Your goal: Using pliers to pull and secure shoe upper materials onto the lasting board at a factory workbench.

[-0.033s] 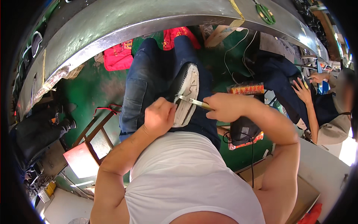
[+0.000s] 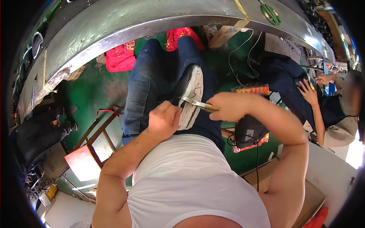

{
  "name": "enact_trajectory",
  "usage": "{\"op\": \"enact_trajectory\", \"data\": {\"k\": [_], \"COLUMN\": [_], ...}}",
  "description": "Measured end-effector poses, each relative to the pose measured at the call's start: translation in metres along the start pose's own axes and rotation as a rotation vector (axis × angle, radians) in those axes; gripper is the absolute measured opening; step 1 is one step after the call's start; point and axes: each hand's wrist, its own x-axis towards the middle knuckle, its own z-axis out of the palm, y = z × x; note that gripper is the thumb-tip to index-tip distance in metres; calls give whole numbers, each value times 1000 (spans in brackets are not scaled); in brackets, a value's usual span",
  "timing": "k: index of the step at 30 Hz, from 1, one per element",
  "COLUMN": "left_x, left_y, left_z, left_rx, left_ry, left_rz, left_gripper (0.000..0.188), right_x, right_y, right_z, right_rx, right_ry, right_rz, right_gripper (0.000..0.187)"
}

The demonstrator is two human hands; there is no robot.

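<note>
A black shoe (image 2: 194,83) lies across my thighs with its pale underside up and stitching along its edge. Dark lines or cracks run over that underside. My left hand (image 2: 164,120) is closed at the shoe's left edge, with its fingertips pinched there; what exactly lies between them is hidden. In my right hand (image 2: 228,107) I grip metal pliers (image 2: 198,104) by a yellowish handle. Their jaws point left and rest at the shoe's left edge, just above my left fingertips.
A long metal bench (image 2: 144,26) curves across the top, with green-handled scissors (image 2: 270,14) on it. A wooden-framed stool (image 2: 87,159) stands left. A black bag (image 2: 249,133) with a cord sits right. Beyond it, a co-worker's hand (image 2: 308,92) rests on dark cloth.
The pliers' jaws have shifted slightly to the right, and my right wrist has risen a little. My left hand has moved a touch to the right.
</note>
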Motion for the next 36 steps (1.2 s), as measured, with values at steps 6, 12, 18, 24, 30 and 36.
{"op": "enact_trajectory", "data": {"k": [6,12,18,24,30,36], "left_x": [5,-3,1,16,27,26], "left_y": [-31,-61,-78,-72,-52,-20], "left_z": [12,28,27,18,17,26], "left_rx": [-152,-357,-476,-503,-367,-87], "left_ry": [18,-319,-470,-528,-496,-421], "left_rz": [-195,-454,-433,-422,-446,-487], "left_gripper": [19,54,73,105,108,98], "right_x": [-3,1,42,60,20,19], "right_y": [-20,-15,73,98,85,88], "right_z": [-30,-36,15,40,71,78], "right_rx": [370,-370,-280,-300,138,-154], "right_ry": [-202,-142,355,663,551,898], "right_rz": [250,76,-264,-467,-314,-286], "right_gripper": [35,33,29,28,48,62]}}
